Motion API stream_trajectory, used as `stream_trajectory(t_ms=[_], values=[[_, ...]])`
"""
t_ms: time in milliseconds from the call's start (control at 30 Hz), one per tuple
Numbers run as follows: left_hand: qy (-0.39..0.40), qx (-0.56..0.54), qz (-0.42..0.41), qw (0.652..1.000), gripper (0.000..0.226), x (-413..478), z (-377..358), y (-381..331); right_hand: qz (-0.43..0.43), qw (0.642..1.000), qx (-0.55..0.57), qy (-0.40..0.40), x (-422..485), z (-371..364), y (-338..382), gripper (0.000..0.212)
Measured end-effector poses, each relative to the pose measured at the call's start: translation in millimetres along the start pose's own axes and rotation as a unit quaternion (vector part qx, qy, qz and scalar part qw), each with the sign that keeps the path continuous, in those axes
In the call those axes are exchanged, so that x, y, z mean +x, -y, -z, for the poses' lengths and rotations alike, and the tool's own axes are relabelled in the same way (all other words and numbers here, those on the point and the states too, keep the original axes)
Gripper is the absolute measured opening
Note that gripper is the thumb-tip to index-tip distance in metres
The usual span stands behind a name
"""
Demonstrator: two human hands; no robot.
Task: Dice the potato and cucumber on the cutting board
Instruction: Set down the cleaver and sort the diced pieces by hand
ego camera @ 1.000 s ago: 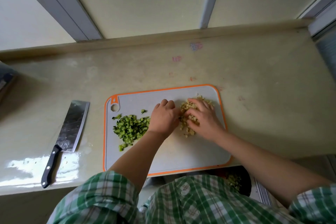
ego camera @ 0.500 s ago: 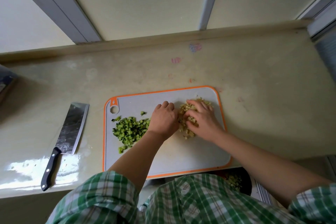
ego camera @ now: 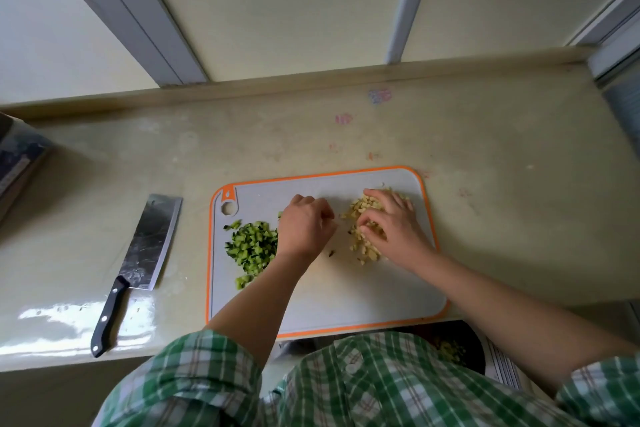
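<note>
The left grip (ego camera: pixel 304 229), fingers curled under and anything in them hidden, sits mid-board between two piles. The right grip (ego camera: pixel 394 229) lies spread, fingers bent, on the diced potato (ego camera: pixel 360 206) near the cutting board's (ego camera: pixel 346 288) far right orange rim. Diced cucumber (ego camera: pixel 252 246) is heaped on the left half. The board's near half lies bare, its front edge reaching the tabletop's (ego camera: pixel 502 184) lip. A cleaver (ego camera: pixel 152 239) lies apart, left.

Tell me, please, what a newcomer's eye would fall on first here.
The grey cutting board with its orange rim carries green diced cucumber on its left and pale diced potato on its right. The left hand sits between the heaps, the right hand on the potato. A cleaver lies on the counter left of the board.
</note>
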State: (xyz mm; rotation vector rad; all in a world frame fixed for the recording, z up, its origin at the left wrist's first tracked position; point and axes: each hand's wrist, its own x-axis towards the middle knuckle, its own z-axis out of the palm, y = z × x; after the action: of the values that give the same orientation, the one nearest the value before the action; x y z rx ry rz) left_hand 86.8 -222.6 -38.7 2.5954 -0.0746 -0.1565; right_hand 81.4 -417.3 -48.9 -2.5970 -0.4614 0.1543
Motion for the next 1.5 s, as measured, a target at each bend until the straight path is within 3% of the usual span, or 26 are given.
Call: stream_trajectory(t_ms=[167,300,367,433,500,667,767,1033,1200,1267,1333,1500], values=[[0.011,-0.162,0.142,0.977,0.011,-12,16,13,0.02,1.0,0.006,-0.017,5,0,12,0.005],[-0.01,-0.351,0.252,0.902,0.011,-16,22,18,0.035,0.999,0.019,-0.034,8,-6,24,0.008],[-0.009,-0.429,0.274,0.86,0.012,-19,27,19,0.053,0.998,0.017,-0.036,9,-8,29,0.005],[-0.014,-0.461,0.276,0.843,0.012,-23,32,24,0.073,0.997,0.013,-0.019,8,-11,35,0.009],[-0.024,-0.453,0.275,0.848,0.012,-26,36,33,0.085,0.996,0.026,0.013,6,-16,41,0.011],[-0.023,-0.234,0.218,0.947,0.019,-33,45,48,0.067,0.988,-0.012,0.14,2,-28,65,0.021],[-0.02,-0.15,0.176,0.973,0.026,-38,48,53,0.036,0.986,-0.029,0.158,5,-36,73,0.016],[-0.037,-0.179,0.153,0.971,0.03,-52,57,72,-0.058,0.994,0.031,0.087,3,-46,85,0.017],[-0.031,-0.23,0.153,0.96,0.033,-61,67,81,-0.117,0.971,0.206,0.037,19,-49,111,0.027],[-0.032,-0.234,0.152,0.96,0.036,-64,69,86,-0.114,0.957,0.258,0.074,23,-53,122,0.028],[-0.036,-0.232,0.158,0.959,0.037,-66,72,91,-0.111,0.959,0.244,0.096,24,-57,126,0.026],[-0.043,-0.255,0.173,0.95,0.035,-68,74,97,-0.101,0.976,0.189,0.031,22,-54,116,0.022]])
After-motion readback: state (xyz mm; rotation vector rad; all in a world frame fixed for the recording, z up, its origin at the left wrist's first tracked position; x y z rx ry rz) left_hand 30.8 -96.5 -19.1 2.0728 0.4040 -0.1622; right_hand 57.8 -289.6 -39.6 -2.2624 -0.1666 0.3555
